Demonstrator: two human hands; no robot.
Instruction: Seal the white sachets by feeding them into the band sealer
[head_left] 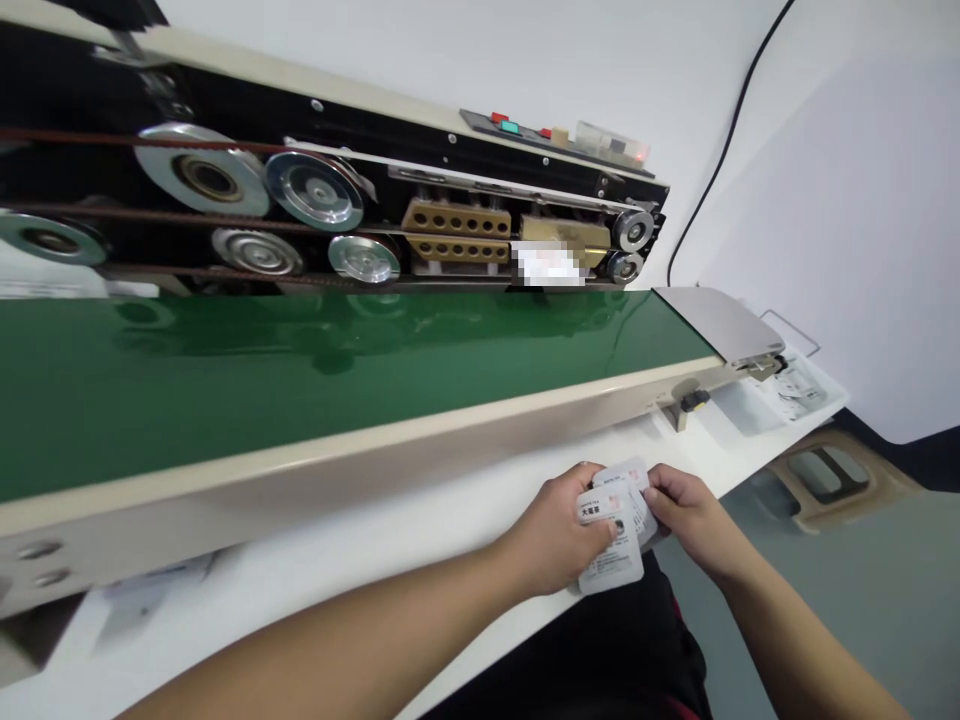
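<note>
Low over the front edge of the white table, my left hand (559, 535) grips several small white printed sachets (613, 560), fanned a little, with its thumb across the front one. Dark lettering and a pale red mark show on them. My right hand (686, 510) is closed on the right edge of a sachet (626, 475) at the back of the bunch, thumb against fingertips. How many sachets there are, I cannot tell, since they overlap.
Behind my hands stands a band sealing machine (450, 220) with pulleys and brass blocks. Its green conveyor belt (360, 370) runs leftward. A white packet (551, 262) sits at the brass blocks. At the right end is a clear bin (832, 390) with packets; a stool (847, 480) stands below.
</note>
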